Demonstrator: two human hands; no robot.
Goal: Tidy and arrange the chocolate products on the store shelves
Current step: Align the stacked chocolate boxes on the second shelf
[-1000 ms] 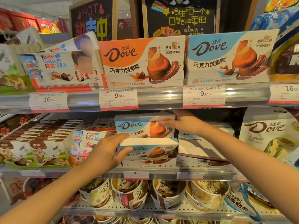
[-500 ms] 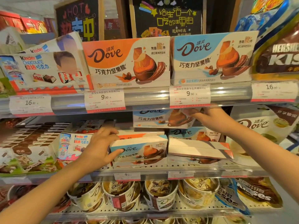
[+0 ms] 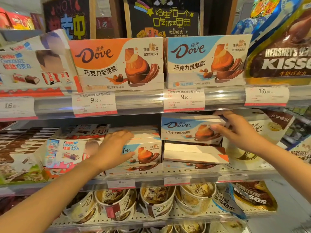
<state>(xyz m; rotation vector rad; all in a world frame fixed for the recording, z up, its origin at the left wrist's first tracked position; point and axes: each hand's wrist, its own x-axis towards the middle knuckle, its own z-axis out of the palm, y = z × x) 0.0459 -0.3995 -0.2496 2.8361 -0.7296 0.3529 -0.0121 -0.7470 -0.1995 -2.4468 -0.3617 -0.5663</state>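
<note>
On the middle shelf [image 3: 151,178], my right hand [image 3: 235,130] grips a blue Dove box [image 3: 181,130] by its right end, fingers over the top edge and thumb on the front. That box rests upright on a stack of flat Dove boxes [image 3: 193,153]. My left hand [image 3: 114,148] holds the left end of another blue Dove box [image 3: 143,155], which stands on the shelf to the left, with more boxes lying under and behind it.
Kinder Chocolate boxes [image 3: 67,152] sit just left of my left hand. A white Dove bag [image 3: 262,135] leans right of my right hand. Orange [image 3: 116,64] and blue [image 3: 207,61] Dove display boxes fill the upper shelf. Dove tubs [image 3: 156,200] stand below.
My right hand carried the upper blue Dove box from the left stack rightward onto the flat stack. My left hand stayed on the lower box. The camera shifted slightly.
</note>
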